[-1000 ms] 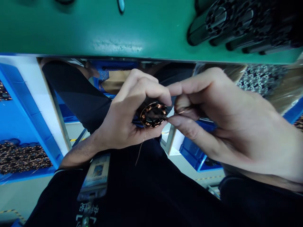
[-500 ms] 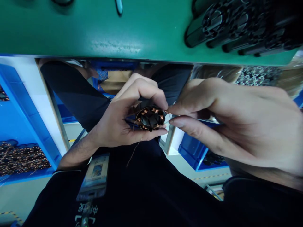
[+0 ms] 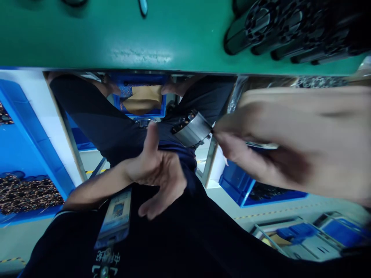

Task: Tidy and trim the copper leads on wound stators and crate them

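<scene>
My right hand (image 3: 290, 143), large and motion-blurred at the right, pinches a small round motor stator (image 3: 191, 128) with a silver side and copper windings, holding it up just below the green bench edge. My left hand (image 3: 156, 173) has come off the stator and hangs open below it, thumb up and fingers spread over my dark clothing. A badge (image 3: 114, 218) hangs on my chest at lower left.
A green bench top (image 3: 116, 34) fills the upper view, with a row of black ribbed cylindrical parts (image 3: 290, 27) at its right. A blue bin (image 3: 29, 193) of copper-wound stators sits at left. Another blue bin (image 3: 252, 189) lies lower right. A person in dark clothes (image 3: 95, 116) sits beyond.
My left hand let go of the stator and dropped open. My right hand took the stator and lifted it up and slightly right.
</scene>
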Tool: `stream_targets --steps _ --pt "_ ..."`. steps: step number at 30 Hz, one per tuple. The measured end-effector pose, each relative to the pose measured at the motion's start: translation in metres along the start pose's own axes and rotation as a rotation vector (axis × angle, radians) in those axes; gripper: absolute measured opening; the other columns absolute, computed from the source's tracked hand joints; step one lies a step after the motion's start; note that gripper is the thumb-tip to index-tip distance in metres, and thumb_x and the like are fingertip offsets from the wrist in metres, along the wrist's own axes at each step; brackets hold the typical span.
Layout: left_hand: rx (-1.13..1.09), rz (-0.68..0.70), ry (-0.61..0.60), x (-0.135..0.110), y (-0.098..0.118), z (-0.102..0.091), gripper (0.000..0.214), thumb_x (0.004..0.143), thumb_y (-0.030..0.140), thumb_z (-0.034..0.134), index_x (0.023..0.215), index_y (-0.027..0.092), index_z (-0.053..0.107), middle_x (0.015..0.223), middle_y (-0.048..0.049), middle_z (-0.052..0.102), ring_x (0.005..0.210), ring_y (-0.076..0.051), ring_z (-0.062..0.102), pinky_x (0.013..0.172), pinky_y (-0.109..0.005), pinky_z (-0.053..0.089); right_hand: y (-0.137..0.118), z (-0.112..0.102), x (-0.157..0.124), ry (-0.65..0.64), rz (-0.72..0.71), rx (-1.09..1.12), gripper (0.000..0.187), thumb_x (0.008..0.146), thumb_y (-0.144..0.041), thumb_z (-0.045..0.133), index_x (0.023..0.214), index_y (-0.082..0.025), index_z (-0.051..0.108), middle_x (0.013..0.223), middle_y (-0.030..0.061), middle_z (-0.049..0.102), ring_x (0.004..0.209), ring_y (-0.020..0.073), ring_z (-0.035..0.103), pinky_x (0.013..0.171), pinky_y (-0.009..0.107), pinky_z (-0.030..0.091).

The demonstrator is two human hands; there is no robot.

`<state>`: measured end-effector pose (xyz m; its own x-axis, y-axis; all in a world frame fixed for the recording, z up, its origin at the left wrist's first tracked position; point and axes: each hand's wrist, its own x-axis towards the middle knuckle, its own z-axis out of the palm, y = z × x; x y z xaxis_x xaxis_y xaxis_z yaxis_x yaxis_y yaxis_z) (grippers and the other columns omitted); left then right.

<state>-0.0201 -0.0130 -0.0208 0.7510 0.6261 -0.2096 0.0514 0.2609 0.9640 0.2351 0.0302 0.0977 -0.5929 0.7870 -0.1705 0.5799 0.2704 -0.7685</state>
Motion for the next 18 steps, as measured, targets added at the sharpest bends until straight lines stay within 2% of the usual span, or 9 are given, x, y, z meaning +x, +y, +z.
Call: stream_targets --steps 2,4,5,7,9,11,13,16,18 --pt "0.017 0.011 0.016 -0.006 -0.020 0.002 0.101 0.095 0.111 0.036 0.086 0.022 0.083 0.072 -0.0094 0.078 0.061 -0.024 0.078 0.056 -0.034 0.066 0.001 0.001 -0.004 -0.087 0.044 0.099 0.016 0.109 -0.025 0.068 0.094 -0.026 0.063 0.067 -0.0053 0.048 0.056 0.0115 0.036 0.048 0.032 0.027" --pt "0.078 0.028 0.174 -0.009 -0.039 0.008 0.064 0.095 0.086 0.081 0.105 0.023 0.085 0.100 -0.0078 0.086 0.073 -0.020 0.081 0.066 -0.030 0.069 0.006 0.005 -0.006 -0.201 0.250 0.450 0.024 0.106 -0.023 0.074 0.090 -0.025 0.057 0.064 -0.0087 0.043 0.053 0.0085 0.033 0.046 0.027 0.025" --pt "0.123 0.071 0.306 -0.008 -0.046 0.011 0.051 0.095 0.068 0.091 0.119 0.024 0.084 0.120 -0.0089 0.087 0.082 -0.019 0.084 0.072 -0.029 0.071 0.009 0.009 -0.007 -0.240 0.350 0.591 0.028 0.105 -0.025 0.078 0.087 -0.024 0.057 0.065 -0.0091 0.042 0.053 0.0080 0.033 0.046 0.025 0.025" --pt "0.263 0.281 0.540 -0.005 -0.049 0.016 0.057 0.094 0.045 0.096 0.145 0.028 0.076 0.149 -0.0101 0.079 0.104 -0.020 0.086 0.086 -0.030 0.073 0.014 0.016 -0.008 -0.282 0.451 0.736 0.032 0.104 -0.031 0.082 0.084 -0.023 0.058 0.066 -0.0081 0.045 0.056 0.0085 0.035 0.046 0.024 0.027" --pt "0.424 0.554 0.643 0.001 -0.039 0.016 0.063 0.092 0.032 0.098 0.150 0.034 0.073 0.150 -0.0049 0.080 0.116 -0.021 0.086 0.096 -0.032 0.073 0.015 0.021 -0.007 -0.299 0.444 0.734 0.033 0.107 -0.033 0.078 0.083 -0.023 0.058 0.067 -0.0073 0.046 0.056 0.0091 0.037 0.048 0.024 0.031" --pt "0.468 0.628 0.609 0.006 -0.022 0.011 0.051 0.093 0.027 0.095 0.141 0.035 0.079 0.134 -0.0004 0.087 0.114 -0.021 0.086 0.101 -0.033 0.073 0.015 0.022 -0.003 -0.263 0.318 0.572 0.031 0.111 -0.033 0.073 0.086 -0.024 0.058 0.066 -0.0075 0.044 0.055 0.0097 0.036 0.048 0.026 0.032" --pt "0.249 0.391 0.454 0.009 -0.005 0.003 0.035 0.097 0.035 0.093 0.130 0.029 0.083 0.118 -0.0025 0.089 0.102 -0.022 0.088 0.091 -0.033 0.074 0.016 0.018 0.005 -0.226 0.171 0.337 0.031 0.111 -0.037 0.075 0.086 -0.026 0.060 0.066 -0.0067 0.043 0.055 0.0109 0.030 0.049 0.030 0.027" --pt "-0.273 -0.123 -0.004 0.011 0.007 -0.005 0.041 0.105 0.055 0.082 0.126 0.019 0.084 0.105 -0.0093 0.089 0.087 -0.025 0.090 0.070 -0.031 0.072 0.023 0.005 0.015 -0.280 -0.019 0.097 0.041 0.110 -0.039 0.076 0.074 -0.026 0.061 0.065 -0.0035 0.042 0.057 0.0133 0.019 0.052 0.038 0.017" --pt "-0.338 -0.175 -0.025 0.009 0.006 -0.007 0.043 0.105 0.053 0.084 0.133 0.020 0.083 0.113 -0.0097 0.090 0.091 -0.025 0.091 0.070 -0.029 0.073 0.031 -0.006 0.016 -0.233 -0.081 0.018 0.045 0.107 -0.046 0.080 0.069 -0.027 0.064 0.066 -0.0008 0.045 0.060 0.0147 0.024 0.054 0.040 0.016"
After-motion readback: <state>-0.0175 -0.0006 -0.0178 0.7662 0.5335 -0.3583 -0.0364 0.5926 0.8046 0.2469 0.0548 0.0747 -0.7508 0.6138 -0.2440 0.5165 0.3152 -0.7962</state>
